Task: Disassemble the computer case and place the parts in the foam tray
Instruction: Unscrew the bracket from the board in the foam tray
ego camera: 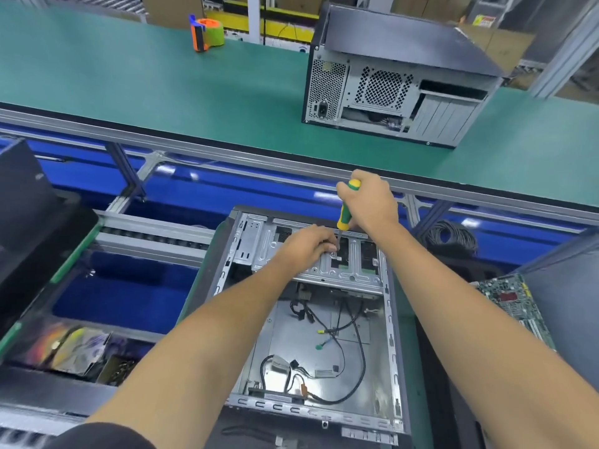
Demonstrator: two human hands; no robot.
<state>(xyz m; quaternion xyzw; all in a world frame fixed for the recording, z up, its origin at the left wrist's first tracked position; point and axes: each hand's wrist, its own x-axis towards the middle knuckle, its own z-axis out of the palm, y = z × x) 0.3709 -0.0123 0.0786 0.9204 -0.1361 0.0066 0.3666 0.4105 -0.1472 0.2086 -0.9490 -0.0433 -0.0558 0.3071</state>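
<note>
Here, green bench (129,85) behind; hands: right (372,202) gripping screwdriver (348,205), left (308,244) pinching its shaft.

Both bare forearms extend forward, roughly parallel. Left hand (306,246): palm down, fingers curled, tips pinched together. Right hand (369,202): raised higher, fist closed, wrist bent, knuckles toward the camera.

The open case (311,319) lies right before you. Behind it, on the far tabletop (162,92), a second case (395,89) stands to its right and a tape dispenser (207,32) to its left. A circuit board (512,306) lies just right of the open case.
</note>
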